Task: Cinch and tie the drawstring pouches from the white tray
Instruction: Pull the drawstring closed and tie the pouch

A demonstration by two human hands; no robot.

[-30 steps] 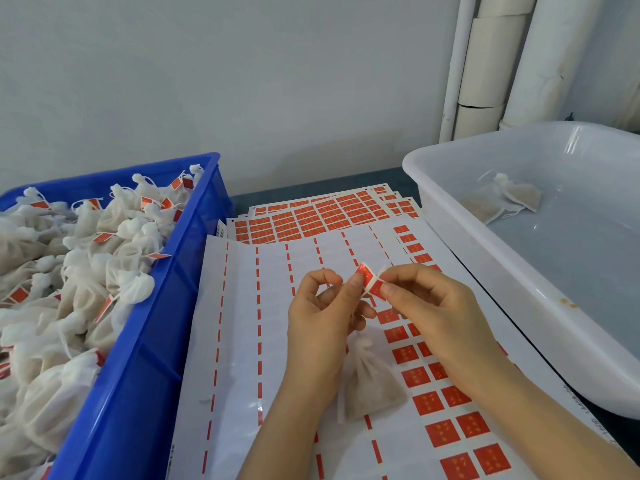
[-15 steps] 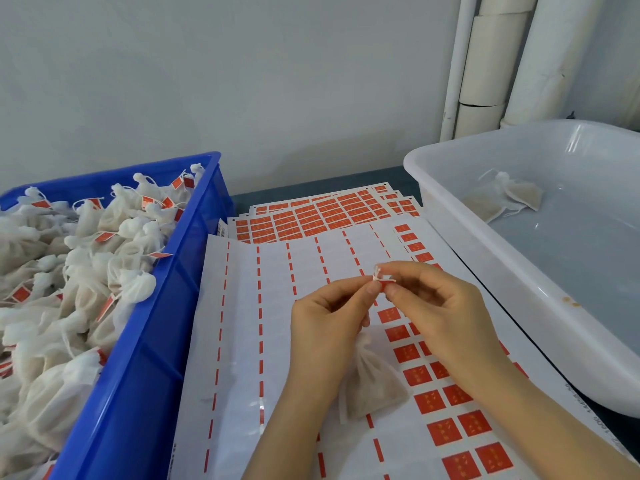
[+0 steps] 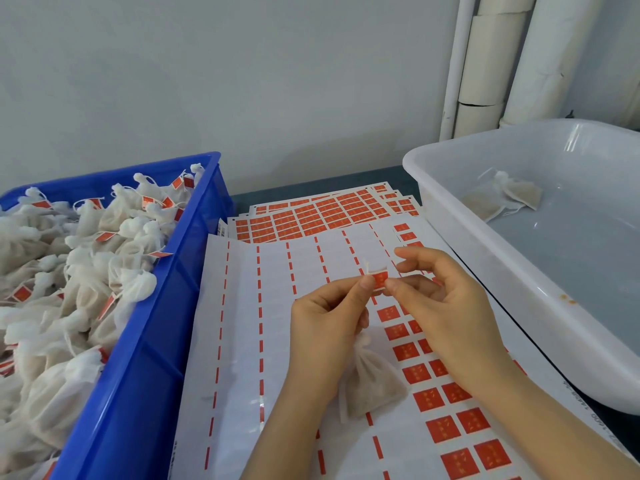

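**Limp pouch, thin cord: hold it by the neck**

The small white mesh drawstring pouch [image 3: 372,386] hung below your left hand [image 3: 325,327], over the white sheets of red stickers [image 3: 242,341] on the worktop. It looked light and limp, so its gathered neck was probably the surest hold. Your left hand and right hand [image 3: 446,306] each pinched the red paper tag [image 3: 380,280] on its cord. The white plastic tray [image 3: 519,282] sat to your right.

A flat lane of sticker sheets [image 3: 242,341] ran between the blue crate [image 3: 149,358], heaped with pouches [image 3: 69,271] past its rim, and the wall of the white tray [image 3: 526,306]. The tray's inside lay mostly open.
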